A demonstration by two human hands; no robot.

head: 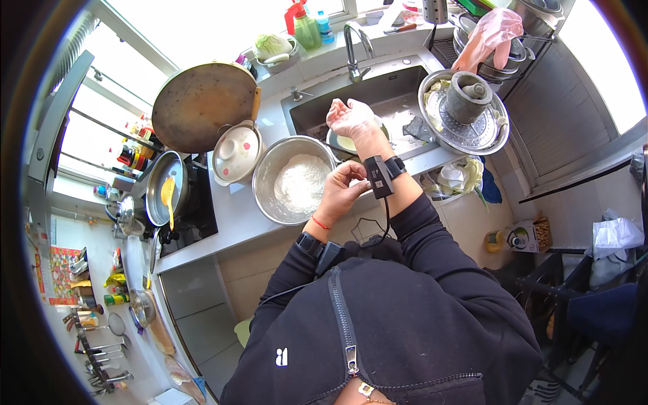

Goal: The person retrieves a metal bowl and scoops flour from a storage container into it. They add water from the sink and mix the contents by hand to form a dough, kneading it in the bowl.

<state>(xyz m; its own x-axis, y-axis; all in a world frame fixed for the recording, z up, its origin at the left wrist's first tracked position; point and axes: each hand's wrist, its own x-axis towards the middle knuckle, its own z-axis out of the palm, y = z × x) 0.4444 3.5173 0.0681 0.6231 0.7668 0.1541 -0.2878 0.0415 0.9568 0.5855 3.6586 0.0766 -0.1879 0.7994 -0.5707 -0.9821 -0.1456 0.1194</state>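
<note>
My right hand [353, 120] is raised over the sink, palm up with fingers loosely curled, holding nothing. Below it, my left hand [345, 189] has thumb and fingertips at the edge of the black device [378, 177] strapped to my right wrist; whether it grips the device is unclear. Beside my left hand, a large steel pot [263, 190] on the counter holds white flour [302, 183]. Behind my right hand, a bowl [334, 137] in the sink [316, 109] is partly hidden.
Left of the pot are a lidded ceramic pot [235, 154], a large round lid [205, 106] and a frying pan [167, 190] with a yellow slotted turner [168, 193]. A steel basin [430, 134] holding a stone mortar [467, 104] overhangs the sink's right side. The faucet [353, 50] stands behind.
</note>
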